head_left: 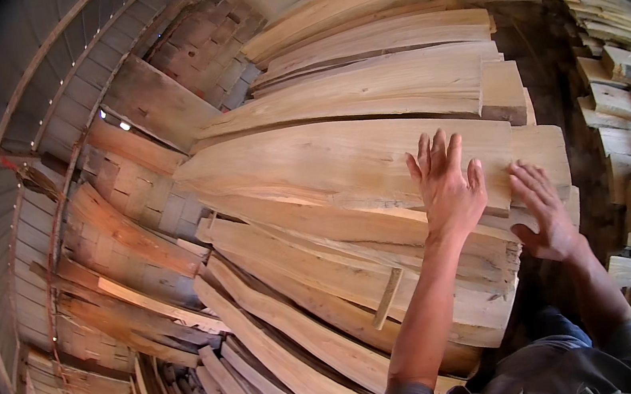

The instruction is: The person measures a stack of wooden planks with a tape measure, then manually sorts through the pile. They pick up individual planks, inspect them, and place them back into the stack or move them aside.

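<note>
A wide pale wooden plank [310,157] lies across the top of a stack in front of me. My left hand [447,186] is over its right part, palm down with fingers spread; whether it presses on the wood I cannot tell. Near the right end of the stack is my right hand [541,210], its fingers stretched out and the thumb apart, beside the end of a lower board [539,149]. Neither hand grips anything. A small stick of wood [388,298] rests on the planks left of my left forearm.
More stacked planks [364,81] continue on the far side. Long boards [286,330] lean or lie at the lower left. Another tall pile of boards [625,105] stands at the right, across a dark narrow gap [532,45]. A brick wall [143,173] rises behind at left.
</note>
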Demonstrator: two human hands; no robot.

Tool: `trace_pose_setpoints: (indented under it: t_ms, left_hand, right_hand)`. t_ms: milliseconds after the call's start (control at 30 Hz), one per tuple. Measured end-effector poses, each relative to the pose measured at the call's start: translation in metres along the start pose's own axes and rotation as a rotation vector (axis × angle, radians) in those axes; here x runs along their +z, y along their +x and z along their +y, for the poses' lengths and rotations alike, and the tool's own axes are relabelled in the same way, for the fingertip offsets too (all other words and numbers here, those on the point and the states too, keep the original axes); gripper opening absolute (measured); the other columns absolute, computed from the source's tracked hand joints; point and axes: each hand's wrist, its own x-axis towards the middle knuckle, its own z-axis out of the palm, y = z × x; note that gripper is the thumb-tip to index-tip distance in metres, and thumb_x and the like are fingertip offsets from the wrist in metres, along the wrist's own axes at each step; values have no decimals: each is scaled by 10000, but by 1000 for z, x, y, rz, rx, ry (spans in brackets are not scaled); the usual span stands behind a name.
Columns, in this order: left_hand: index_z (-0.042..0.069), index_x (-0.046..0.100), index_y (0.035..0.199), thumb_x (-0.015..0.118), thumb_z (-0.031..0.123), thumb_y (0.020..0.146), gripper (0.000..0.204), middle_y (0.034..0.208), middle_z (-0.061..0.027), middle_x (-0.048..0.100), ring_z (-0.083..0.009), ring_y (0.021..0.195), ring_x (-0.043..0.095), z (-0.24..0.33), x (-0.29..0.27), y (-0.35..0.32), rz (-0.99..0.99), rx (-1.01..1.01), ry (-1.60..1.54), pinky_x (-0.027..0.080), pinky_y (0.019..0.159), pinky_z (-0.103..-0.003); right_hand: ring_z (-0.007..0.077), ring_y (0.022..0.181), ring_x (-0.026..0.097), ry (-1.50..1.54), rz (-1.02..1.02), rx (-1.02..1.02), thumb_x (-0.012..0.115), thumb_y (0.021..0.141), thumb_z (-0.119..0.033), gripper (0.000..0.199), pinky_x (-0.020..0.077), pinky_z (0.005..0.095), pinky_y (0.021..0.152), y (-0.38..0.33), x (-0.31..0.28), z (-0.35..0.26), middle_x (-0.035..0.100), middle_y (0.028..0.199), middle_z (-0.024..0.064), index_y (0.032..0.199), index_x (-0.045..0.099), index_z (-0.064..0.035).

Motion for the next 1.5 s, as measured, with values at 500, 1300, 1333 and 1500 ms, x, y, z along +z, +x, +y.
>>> trace_pose_setpoints:
  t_ms: [500, 1300, 1333, 1500]
  left_hand:
    - [-6, 526, 1249, 674, 212, 811, 511, 1401, -198, 447, -422, 1328, 356, 15, 18, 37, -292, -119, 127, 270, 1091, -543]
    - [-13, 553, 1179, 695, 227, 795, 475, 1355, -191, 483, -452, 1259, 410, 17, 19, 44, -228, -125, 113, 343, 1037, -530]
    - [-9, 552, 1181, 690, 238, 800, 475, 1360, -185, 479, -449, 1260, 405, 15, 19, 43, -236, -125, 129, 341, 1036, -532]
    - [1, 558, 1182, 677, 262, 810, 470, 1387, -166, 457, -427, 1291, 376, 11, 21, 39, -245, -128, 147, 328, 1050, -515]
  right_hand:
    - [442, 1326, 337, 324, 161, 131, 474, 929, -434, 519, 219, 567, 1098, 11, -28, 150, 517, 1294, 230, 1116, 609, 31]
    - [420, 1238, 363, 370, 197, 56, 503, 811, -220, 219, 223, 555, 1056, 19, -24, 161, 537, 1149, 174, 866, 590, -27]
    - [424, 1246, 358, 380, 205, 51, 501, 806, -213, 222, 218, 548, 1062, 19, -23, 161, 537, 1150, 176, 881, 590, -24]
    - [423, 1258, 352, 370, 191, 61, 501, 802, -195, 223, 217, 538, 1069, 21, -25, 157, 538, 1152, 176, 916, 585, -23]
